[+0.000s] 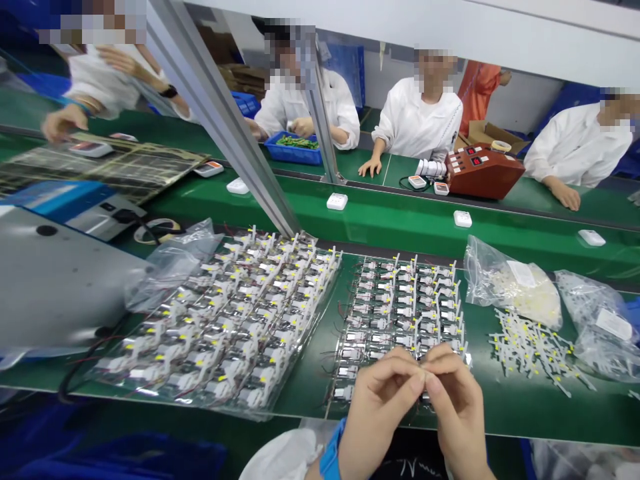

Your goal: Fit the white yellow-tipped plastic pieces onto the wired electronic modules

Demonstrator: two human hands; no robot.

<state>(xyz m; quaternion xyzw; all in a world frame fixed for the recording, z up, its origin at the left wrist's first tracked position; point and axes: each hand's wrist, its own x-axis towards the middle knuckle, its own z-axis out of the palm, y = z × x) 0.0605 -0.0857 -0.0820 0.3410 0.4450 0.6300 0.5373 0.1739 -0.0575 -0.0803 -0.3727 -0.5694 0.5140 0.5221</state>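
Both hands meet fingertip to fingertip over the front edge of the right tray. My left hand (383, 407), with a blue band at the wrist, pinches thumb against index finger. Opposite it, my right hand (456, 403) is pinched in the same way. Whatever lies between the fingertips is too small to make out. Beneath and behind them is the right clear tray (367, 321) with rows of small motor parts and white pieces. A larger tray of similar parts (220, 327) lies to the left. Loose white strips with yellow bits (533, 347) are heaped on the right.
Plastic bags (515, 280) lie behind the heap. A grey machine (60, 280) stands at the left. A metal post (225, 120) rises behind the left tray. White devices (337, 201) sit on the green conveyor (400, 217). Several people in white work across it, near a brown box-shaped instrument (485, 172).
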